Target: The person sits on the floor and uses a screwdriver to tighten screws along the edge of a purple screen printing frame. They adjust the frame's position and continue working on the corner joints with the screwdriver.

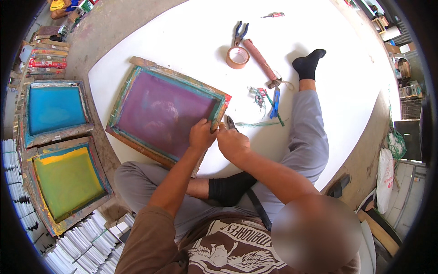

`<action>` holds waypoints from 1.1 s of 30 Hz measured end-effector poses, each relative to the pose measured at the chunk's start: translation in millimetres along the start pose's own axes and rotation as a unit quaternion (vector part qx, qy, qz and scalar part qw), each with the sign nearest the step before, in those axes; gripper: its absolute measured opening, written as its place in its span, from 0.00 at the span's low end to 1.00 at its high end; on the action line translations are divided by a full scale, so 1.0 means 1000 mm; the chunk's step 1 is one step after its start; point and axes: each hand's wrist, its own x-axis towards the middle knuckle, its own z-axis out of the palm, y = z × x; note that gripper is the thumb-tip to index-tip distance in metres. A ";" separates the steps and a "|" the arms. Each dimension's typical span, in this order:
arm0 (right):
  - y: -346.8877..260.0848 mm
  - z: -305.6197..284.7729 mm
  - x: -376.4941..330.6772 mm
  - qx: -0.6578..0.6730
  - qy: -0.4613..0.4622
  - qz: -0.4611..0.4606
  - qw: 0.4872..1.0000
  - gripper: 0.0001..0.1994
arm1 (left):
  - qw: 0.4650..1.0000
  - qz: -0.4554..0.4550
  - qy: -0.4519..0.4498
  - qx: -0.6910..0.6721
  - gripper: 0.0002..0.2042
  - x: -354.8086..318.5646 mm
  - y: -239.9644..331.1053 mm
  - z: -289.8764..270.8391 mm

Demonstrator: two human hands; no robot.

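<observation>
White board (182,41) on concrete floor (109,27) — both hands (219,137) clamped on purple screen frame (166,112), right holding pliers (230,122).

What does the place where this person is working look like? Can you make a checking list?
Surface: white board on a concrete floor.
Job's things: purple screen frame; left hand grips its near edge, right hand works a dark tool at the same corner.
Clutter: tape roll, pliers, hammer, screwdriver, blue knife, scraps.
Hands: bare, close together.
Cables: nothing seen.
Surroundings: blue frame, yellow-green frame, stacks of white sheets.
</observation>
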 end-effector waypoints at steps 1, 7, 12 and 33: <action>0.006 0.004 0.002 0.028 -0.001 -0.004 1.000 0.17 | 1.000 0.007 0.003 0.003 0.14 -0.001 0.000 -0.001; 0.055 0.033 0.025 0.161 0.032 -0.061 0.985 0.21 | 1.000 0.016 -0.002 0.015 0.16 0.003 0.001 -0.001; 0.047 0.024 0.011 0.151 0.021 -0.026 0.988 0.20 | 0.999 0.004 -0.024 0.033 0.17 0.003 0.004 -0.010; 0.068 0.034 0.019 0.132 0.093 -0.057 0.985 0.20 | 0.998 -0.041 -0.019 0.049 0.19 0.005 0.014 -0.009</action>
